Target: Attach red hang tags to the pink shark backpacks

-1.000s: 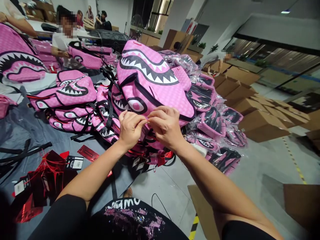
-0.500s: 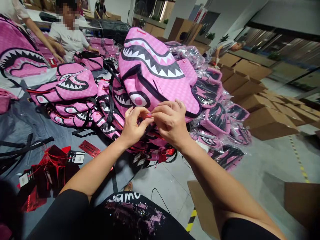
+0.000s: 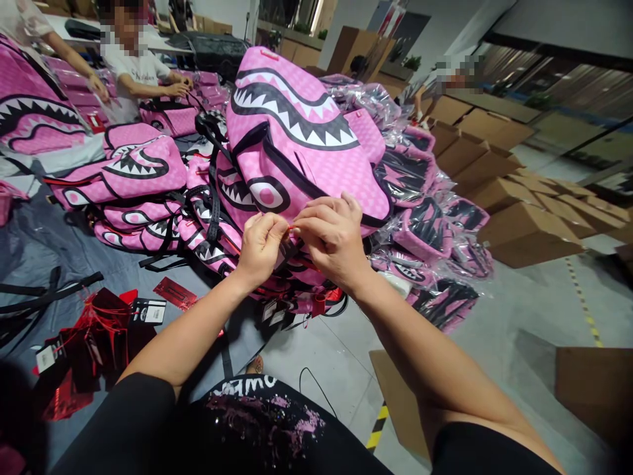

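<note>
A pink backpack with a black-and-white shark mouth and an eye print leans on the pile in front of me. At its lower edge my left hand is closed, thumb and forefinger pinching a thin red tag string. Close beside it, my right hand is also closed in a pinch on that string, its fingers curled against the bag. Just below the fingertips hangs a dark tag, partly hidden. Loose red and black hang tags lie in a heap left of my left forearm.
More shark-print backpacks are stacked at the left, and plastic-wrapped ones lie behind and to the right. Cardboard boxes stand on the floor at right. A co-worker in a white shirt handles a pink bag across the table.
My left fingers have closed into a tighter pinch, and the red string now shows between both hands' fingertips. The view has shifted slightly. Across the table, the co-worker's hands have come together.
</note>
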`<state>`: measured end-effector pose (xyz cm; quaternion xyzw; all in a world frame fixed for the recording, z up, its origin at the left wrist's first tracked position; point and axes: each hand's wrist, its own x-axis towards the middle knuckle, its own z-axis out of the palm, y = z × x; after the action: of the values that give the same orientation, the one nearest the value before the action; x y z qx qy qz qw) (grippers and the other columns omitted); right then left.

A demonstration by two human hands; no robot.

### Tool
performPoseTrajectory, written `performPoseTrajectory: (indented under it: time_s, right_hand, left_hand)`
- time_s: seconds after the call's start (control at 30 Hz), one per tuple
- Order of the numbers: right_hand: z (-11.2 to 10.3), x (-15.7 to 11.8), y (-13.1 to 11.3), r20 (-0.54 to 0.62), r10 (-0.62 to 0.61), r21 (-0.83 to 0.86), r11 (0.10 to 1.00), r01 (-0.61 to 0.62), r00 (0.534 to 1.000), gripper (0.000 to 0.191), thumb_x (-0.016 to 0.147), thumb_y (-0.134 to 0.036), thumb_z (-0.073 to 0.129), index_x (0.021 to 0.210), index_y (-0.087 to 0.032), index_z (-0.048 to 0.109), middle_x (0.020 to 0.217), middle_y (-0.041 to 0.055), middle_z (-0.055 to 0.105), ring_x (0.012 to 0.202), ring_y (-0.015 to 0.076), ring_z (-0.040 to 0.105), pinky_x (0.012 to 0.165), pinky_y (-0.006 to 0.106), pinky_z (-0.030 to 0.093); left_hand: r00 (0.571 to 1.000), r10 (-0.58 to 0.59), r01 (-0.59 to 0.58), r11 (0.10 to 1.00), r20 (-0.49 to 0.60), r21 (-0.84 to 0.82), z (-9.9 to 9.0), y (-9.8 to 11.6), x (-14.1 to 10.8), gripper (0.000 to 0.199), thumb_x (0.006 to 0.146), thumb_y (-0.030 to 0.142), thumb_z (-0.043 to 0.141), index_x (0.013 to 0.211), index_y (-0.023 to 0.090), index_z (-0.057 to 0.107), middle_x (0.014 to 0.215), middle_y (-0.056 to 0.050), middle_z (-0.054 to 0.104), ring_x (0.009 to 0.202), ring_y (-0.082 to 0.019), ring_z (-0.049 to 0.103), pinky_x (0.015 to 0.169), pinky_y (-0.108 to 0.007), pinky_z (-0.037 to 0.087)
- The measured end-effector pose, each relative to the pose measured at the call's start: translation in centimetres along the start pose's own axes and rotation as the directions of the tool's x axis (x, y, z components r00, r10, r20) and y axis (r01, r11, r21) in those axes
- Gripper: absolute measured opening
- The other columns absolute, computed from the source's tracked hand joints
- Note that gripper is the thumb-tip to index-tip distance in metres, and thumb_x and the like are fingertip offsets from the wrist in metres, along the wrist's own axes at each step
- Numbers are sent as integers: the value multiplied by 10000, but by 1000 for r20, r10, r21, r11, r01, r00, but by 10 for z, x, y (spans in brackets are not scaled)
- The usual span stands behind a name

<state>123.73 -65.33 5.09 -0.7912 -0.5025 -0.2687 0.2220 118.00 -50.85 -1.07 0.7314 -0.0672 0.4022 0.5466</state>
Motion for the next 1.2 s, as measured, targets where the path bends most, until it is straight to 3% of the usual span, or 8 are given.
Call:
performPoseTrajectory:
  time_s: [0.23,0.37,0.5,0.63,0.77,0.93,1.07,1.2]
  right_hand:
    - [1,-3,1,-31,4,34,999,-3,1000,153,923,-246,541,866,-252,683,951,2,703,1033,218,579,1113,516,195]
    - [1,-4,3,-38,19,41,999,-18,999,153,924,-252,538,874,-255,682,952,1,702,1033,218,579,1117,518,195]
    - [0,-5,2,-38,15,39,999,-13,999,148,917,-243,542,871,-259,682,939,-1,702,1042,223,577,1123,527,189]
    - [0,-6,2,-39,33,30,999,-32,999,160,922,-251,532,882,-265,687,946,3,701,1044,226,572,1127,532,190]
    - [1,-7,4,-21,28,19,999,-28,999,149,905,-247,544,882,-275,688,922,-5,700,1046,226,567,1131,526,181]
    - [0,-8,4,-25,33,22,999,-33,999,160,909,-241,529,882,-271,684,934,-2,703,1054,225,571,1129,528,186]
    - [-1,-8,3,-19,17,20,1000,-17,1000,146,912,-244,543,860,-271,677,931,-9,704,1065,226,568,1131,527,178]
    - [-1,-9,3,-8,34,23,999,-34,999,145,916,-249,541,884,-273,681,939,-9,705,1066,227,568,1127,528,184]
  left_hand:
    - [998,-27,29,998,48,-47,2,-1,-1,331,983,416,485,749,195,563,697,8,585,698,-128,547,760,-290,448]
    - [999,-33,33,998,-6,-62,2,-1,-2,220,914,429,613,918,210,589,845,-7,628,802,-145,583,796,-298,461]
    - [998,-47,48,998,34,-33,2,0,-2,342,973,443,498,748,196,570,712,-1,596,711,-135,559,755,-296,454]
    - [999,-24,23,999,-25,-35,2,1,-3,253,899,460,625,933,211,597,856,-12,639,808,-148,597,795,-300,464]
    - [999,-34,34,999,18,10,3,2,-3,351,980,432,486,732,195,560,691,4,593,699,-132,559,776,-303,452]
    - [1000,-3,3,1000,-28,-13,5,4,-4,236,902,443,625,941,215,581,849,-6,627,812,-144,591,800,-295,462]
    - [1000,-13,13,999,-19,35,5,4,-4,310,980,425,490,771,206,559,698,8,567,701,-132,548,752,-300,440]
    - [1000,16,-15,999,-23,43,5,5,-5,239,917,456,602,962,222,586,861,-7,641,813,-152,598,819,-319,446]
